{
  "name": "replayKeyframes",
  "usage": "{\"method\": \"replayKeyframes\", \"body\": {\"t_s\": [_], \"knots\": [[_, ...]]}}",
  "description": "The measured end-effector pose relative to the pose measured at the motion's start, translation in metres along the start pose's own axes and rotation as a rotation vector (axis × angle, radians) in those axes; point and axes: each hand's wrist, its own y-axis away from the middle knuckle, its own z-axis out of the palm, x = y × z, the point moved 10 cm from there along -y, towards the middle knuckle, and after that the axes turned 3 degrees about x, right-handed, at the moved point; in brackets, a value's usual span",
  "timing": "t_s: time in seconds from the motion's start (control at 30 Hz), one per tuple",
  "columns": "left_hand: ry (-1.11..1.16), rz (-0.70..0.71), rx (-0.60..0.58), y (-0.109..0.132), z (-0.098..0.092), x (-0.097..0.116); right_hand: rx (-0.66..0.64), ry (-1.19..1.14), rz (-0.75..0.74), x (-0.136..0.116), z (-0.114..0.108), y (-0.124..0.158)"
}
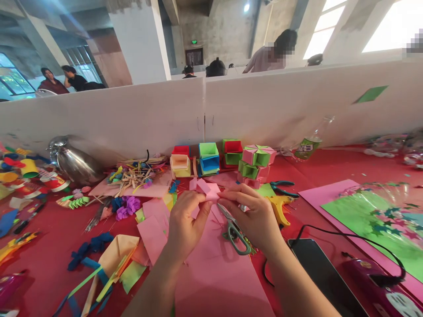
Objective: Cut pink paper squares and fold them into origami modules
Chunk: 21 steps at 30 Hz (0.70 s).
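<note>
Between my two hands is a small folded piece of pink paper [211, 190], held up over a pink sheet [218, 273]. My left hand [188, 215] pinches its left side between thumb and fingers. At its right edge the fingertips of my right hand [253, 213] are closed on the same paper. Scissors with grey-green handles [238, 240] lie just under my right hand, blades partly hidden. Behind the hands stand folded paper boxes in red, yellow, green and blue [209, 158]. A stack of pink and green folded paper [256, 165] is beside them.
A yellow glue gun [280, 209] and dark pliers [282, 187] lie right of my hands. Further right are a phone [325, 273], a black cable and a purple power strip [380, 286]. A steel jug [76, 163] lies left; a glass bottle [312, 141] leans at the wall.
</note>
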Motion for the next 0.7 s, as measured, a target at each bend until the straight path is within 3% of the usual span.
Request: {"method": "replayKeyframes", "body": {"t_s": [0.2,0.43,0.7], "knots": [[0.01,-0.035,-0.015,0.001,0.002,-0.004,0.002,0.037,-0.09,-0.008,0.001,0.003],[0.035,-0.179,-0.016,0.006,0.003,-0.019,-0.013,0.079,-0.131,-0.011,0.006,0.005],[0.015,-0.103,-0.025,0.003,0.002,-0.012,-0.006,0.101,-0.189,-0.016,0.009,0.008]]}}
